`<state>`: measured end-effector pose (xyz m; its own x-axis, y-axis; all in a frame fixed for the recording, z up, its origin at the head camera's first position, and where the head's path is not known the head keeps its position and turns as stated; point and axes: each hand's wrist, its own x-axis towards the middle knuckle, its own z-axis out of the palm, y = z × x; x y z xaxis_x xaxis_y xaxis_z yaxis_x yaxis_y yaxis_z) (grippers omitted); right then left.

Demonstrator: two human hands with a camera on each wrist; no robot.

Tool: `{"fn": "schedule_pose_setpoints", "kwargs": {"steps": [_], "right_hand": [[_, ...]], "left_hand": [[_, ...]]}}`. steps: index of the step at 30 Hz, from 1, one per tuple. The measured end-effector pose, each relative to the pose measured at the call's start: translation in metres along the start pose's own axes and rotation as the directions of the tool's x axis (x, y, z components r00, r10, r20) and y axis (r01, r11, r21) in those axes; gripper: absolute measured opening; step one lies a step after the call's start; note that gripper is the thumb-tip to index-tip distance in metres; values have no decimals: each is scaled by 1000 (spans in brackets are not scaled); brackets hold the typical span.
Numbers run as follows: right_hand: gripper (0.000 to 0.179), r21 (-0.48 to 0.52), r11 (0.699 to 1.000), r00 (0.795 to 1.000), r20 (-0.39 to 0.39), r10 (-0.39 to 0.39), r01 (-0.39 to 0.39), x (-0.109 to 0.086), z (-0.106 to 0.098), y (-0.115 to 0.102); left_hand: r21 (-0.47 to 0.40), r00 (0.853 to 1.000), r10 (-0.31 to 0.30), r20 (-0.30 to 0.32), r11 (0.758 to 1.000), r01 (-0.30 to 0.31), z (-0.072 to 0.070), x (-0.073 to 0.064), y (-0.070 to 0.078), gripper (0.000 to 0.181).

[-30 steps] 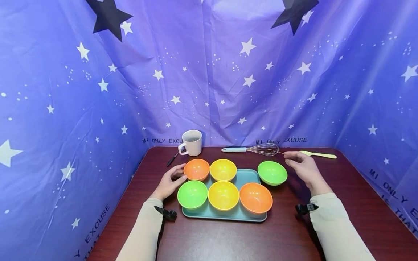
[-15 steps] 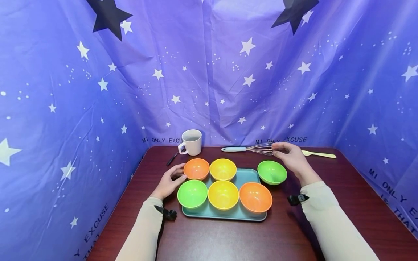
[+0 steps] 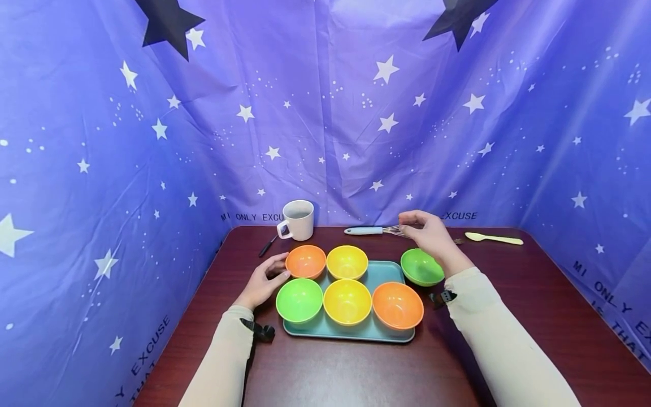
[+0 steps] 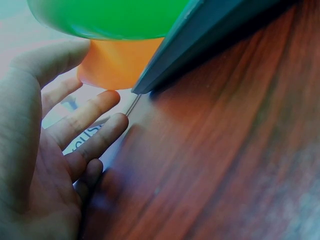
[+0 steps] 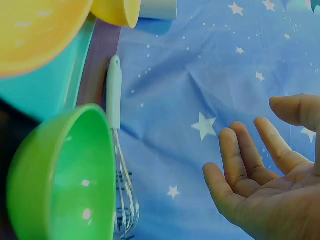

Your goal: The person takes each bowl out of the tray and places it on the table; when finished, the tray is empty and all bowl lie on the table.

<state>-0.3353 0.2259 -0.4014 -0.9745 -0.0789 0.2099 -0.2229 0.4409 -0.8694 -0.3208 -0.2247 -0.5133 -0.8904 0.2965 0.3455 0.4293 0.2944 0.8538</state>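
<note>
My left hand [image 3: 261, 284] is beside the back-left orange bowl [image 3: 306, 262]. In the left wrist view its thumb and fingers are spread near the orange bowl [image 4: 112, 65] and appear to touch its side. My right hand [image 3: 431, 238] hovers above the whisk [image 3: 363, 230], hiding most of its wires in the head view. The right wrist view shows that hand's fingers [image 5: 235, 150] loosely spread, holding nothing, apart from the whisk's pale blue handle [image 5: 114, 92]. A lone green bowl [image 3: 420, 267] sits partly behind the right hand, to the right of the teal tray [image 3: 378, 273].
Besides the orange bowl, the tray carries a green bowl [image 3: 299, 301], two yellow bowls [image 3: 348, 302] and another orange bowl [image 3: 398, 306]. A white mug [image 3: 299, 220] and a dark thin utensil [image 3: 267, 246] are at the back left; a pale yellow spatula-like utensil [image 3: 493, 238] lies back right.
My right hand has moved left along the back of the table, from the whisk's wire end toward its handle. The left hand has stayed by the orange bowl.
</note>
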Motion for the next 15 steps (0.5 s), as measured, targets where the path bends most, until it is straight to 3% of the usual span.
{"fn": "schedule_pose_setpoints", "kwargs": {"steps": [15], "right_hand": [[39,-13,1000,996,93,-2,3,22,38,-15]], "left_hand": [[8,1000,-16,-5,1000,16,0,0,2,54]]}}
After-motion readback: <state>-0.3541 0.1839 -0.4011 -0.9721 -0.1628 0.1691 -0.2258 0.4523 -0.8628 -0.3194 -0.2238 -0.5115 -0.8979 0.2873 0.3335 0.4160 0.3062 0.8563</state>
